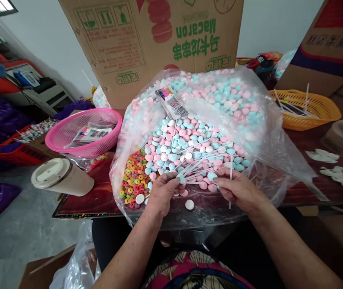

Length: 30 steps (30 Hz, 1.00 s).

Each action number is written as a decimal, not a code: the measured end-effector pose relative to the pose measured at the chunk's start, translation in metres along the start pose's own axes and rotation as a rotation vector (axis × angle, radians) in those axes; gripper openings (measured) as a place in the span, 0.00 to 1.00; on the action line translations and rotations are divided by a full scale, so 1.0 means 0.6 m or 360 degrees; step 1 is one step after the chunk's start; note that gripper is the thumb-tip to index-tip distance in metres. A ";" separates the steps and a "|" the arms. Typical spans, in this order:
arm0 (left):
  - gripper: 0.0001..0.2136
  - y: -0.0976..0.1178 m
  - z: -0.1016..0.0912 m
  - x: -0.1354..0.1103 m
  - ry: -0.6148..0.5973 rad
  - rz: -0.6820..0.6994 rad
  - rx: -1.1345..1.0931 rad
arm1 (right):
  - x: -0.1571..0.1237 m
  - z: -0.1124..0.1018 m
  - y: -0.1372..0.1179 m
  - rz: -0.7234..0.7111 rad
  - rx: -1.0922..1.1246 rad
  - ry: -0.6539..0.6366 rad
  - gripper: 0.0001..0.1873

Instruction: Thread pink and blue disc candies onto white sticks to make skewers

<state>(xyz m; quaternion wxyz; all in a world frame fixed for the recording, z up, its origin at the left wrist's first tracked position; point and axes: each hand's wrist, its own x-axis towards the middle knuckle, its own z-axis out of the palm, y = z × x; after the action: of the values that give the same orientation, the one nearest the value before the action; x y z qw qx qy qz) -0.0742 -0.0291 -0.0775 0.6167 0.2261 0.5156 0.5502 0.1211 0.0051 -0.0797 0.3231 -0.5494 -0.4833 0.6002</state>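
Observation:
A big clear plastic bag (268, 132) lies open on the table, full of pink, blue and white round candies (195, 140), with small coloured ring candies (133, 180) at its left. Thin white sticks (195, 164) lie fanned over the candies. My left hand (162, 192) is curled at the bag's front edge, pinching a blue candy at the sticks' ends. My right hand (237, 190) is closed round a single white stick (230, 176) that stands upright. A white candy (189, 204) lies loose between my hands.
A pink basket (66, 138) with printed packets sits left, a lidded cup (60, 176) lies on its side before it. An orange basket (325, 108) holding sticks is at the right. A Macaron carton (147, 40) stands behind the bag. White scraps (331, 164) lie on the dark table.

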 end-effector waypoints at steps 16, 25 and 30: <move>0.16 -0.012 0.028 -0.032 -0.0181 0.0101 -0.0013 | -0.035 0.057 -0.022 -0.0248 0.0060 -0.0268 0.22; 0.18 -0.007 0.014 -0.030 0.0010 0.0187 0.0013 | -0.092 0.038 0.003 -0.1019 -0.1760 0.0000 0.24; 0.15 -0.025 0.009 -0.034 0.0093 0.0237 0.0214 | -0.091 0.056 0.001 -0.0917 -0.2156 0.0161 0.22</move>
<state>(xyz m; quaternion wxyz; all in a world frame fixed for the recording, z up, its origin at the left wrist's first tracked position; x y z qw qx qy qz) -0.0602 -0.0503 -0.0803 0.5423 0.2885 0.5508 0.5651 0.0991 -0.0530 -0.0637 0.0798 -0.5068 -0.8576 0.0355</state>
